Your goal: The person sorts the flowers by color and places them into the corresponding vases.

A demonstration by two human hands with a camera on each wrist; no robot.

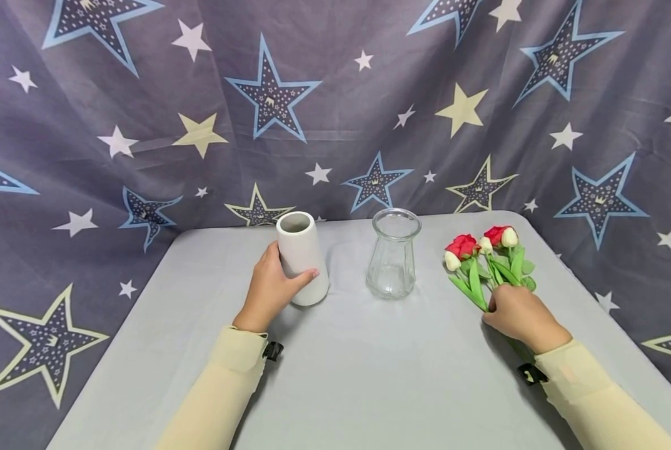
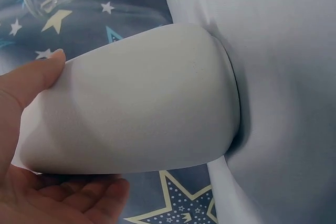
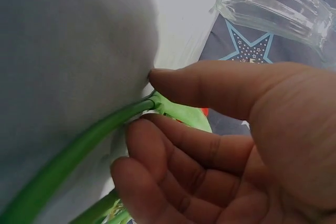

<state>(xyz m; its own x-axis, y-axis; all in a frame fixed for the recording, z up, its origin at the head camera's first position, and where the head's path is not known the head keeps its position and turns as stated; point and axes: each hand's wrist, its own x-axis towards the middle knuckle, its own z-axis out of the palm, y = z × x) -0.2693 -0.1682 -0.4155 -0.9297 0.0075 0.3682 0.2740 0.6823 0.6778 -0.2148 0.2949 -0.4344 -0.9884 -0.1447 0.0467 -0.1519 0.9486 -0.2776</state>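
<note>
My left hand holds a white cylindrical vase standing upright on the table at centre left. Its thumb lies across the near side and the fingers go round the far side. At the right, my right hand has thumb and curled fingers around the green stems of a flower bunch, with red roses and white tulip-like buds. In the right wrist view, a green stem runs between thumb and fingers, with a small gap near the thumb tip. Between the hands stands a clear glass vase, touched by neither.
A light grey cloth covers the table. Its back edge meets a dark curtain printed with stars, which also hangs along both sides. Black wrist straps sit at the sleeve cuffs.
</note>
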